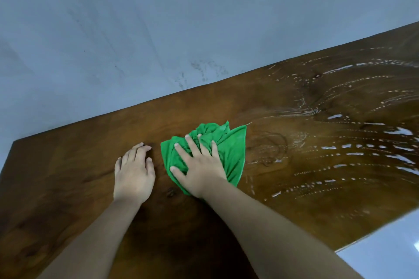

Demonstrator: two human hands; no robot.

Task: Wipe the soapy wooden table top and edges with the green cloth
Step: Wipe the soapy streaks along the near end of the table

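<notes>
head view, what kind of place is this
Probably a plain indoor room, likely in a home, though little shows. A brown wooden table stands against a bare grey-blue wall, and a pale shiny floor shows at its near corner. Soapy streaks and a green cloth suggest cleaning.

Pale grey-blue wall behind, filling the upper view, marked with faint diagonal streaks and a patch of dark specks low near the middle. Glossy light floor at lower right, catching a bright reflection at the frame edge. Soft, even light.
</notes>
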